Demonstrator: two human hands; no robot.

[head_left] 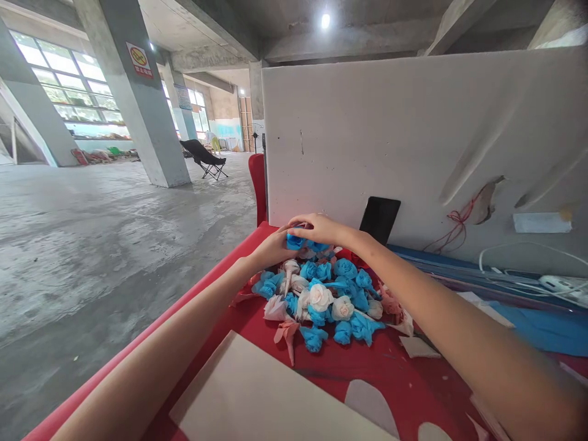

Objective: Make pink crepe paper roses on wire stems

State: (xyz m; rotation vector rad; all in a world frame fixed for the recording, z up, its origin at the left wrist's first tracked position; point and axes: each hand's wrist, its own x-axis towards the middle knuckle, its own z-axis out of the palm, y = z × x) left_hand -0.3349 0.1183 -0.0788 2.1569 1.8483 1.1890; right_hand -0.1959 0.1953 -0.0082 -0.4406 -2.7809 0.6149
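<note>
At the far edge of the flower pile, my left hand (pixel 272 246) and my right hand (pixel 319 228) meet around a blue paper rose (pixel 294 240). The fingers of both are curled against it, and the right fingers partly cover its top. Below and to the right of my hands lies a heap of crepe-paper roses, among them a white rose (pixel 320 297), a blue rose (pixel 313 338) and a pink flower (pixel 288 337) with a twisted stem. Some flowers behind the hands are partly hidden.
A red cloth (pixel 257 334) covers the table. A pale board (pixel 257 392) lies in front, with paper petals (pixel 370 401) beside it. Behind, a dark phone (pixel 380 219) leans against a white foam panel (pixel 367 135). Blue paper (pixel 542 327) and a power strip (pixel 567 288) are at right.
</note>
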